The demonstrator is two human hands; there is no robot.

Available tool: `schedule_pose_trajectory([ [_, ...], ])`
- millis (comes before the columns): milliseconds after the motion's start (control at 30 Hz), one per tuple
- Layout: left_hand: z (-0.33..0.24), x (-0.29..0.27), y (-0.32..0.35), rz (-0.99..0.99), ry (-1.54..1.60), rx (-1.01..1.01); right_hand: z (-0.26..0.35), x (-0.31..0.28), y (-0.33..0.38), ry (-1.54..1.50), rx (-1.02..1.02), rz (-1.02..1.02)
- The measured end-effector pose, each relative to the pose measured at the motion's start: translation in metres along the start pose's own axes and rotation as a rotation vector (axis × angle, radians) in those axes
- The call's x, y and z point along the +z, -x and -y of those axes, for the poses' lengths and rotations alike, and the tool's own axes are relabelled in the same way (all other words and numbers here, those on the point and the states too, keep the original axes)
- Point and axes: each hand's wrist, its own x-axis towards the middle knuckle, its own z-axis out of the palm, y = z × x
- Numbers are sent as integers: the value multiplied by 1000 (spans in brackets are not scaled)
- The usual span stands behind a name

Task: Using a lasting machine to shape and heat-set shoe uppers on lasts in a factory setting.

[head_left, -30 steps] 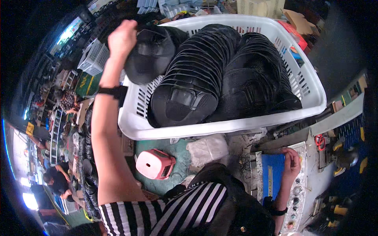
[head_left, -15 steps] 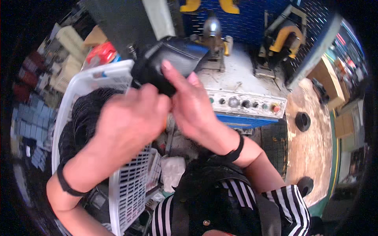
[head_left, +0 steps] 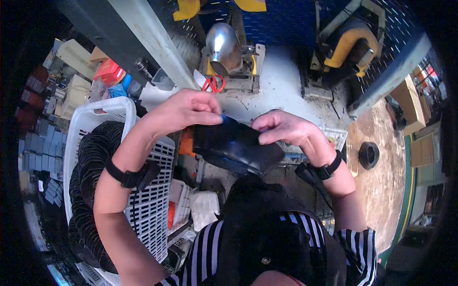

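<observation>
I now have the flat, dark, glossy moulded plastic piece (head_left: 236, 148) out in front of my chest, over the grey workbench (head_left: 281, 90), no longer up by the white slatted plastic basket (head_left: 152, 190) where I lifted it a second ago. My left hand (head_left: 183, 110) pinches its upper left edge, fingers closed on it; my right hand (head_left: 281, 127) clamps the right edge likewise. Both hands have steadied, so I judge the picking is done and the handling has begun. Stacked black pieces (head_left: 93, 157) remain in the basket at my left.

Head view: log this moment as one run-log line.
left hand: pinches black moulded part | right hand: grips same part | white basket: stacked black parts, person's left | bench: red-handled scissors
</observation>
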Motion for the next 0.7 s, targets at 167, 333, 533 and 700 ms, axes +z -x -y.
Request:
schedule_pose_trajectory([
  [167, -10, -31, -7, -567, 92, 297, 36, -25, -27, -131, -435, -379],
  [333, -10, -81, -81, -772, 372, 400, 87, -70, -85, -328, -659, -603],
  [533, 15, -91, -104, -619, 285, 527, 72, -74, -101, -411, -558, -734],
  [700, -16, -106, -93, -370, -419, 687, 65, -77, -87, -268, -440, -840],
])
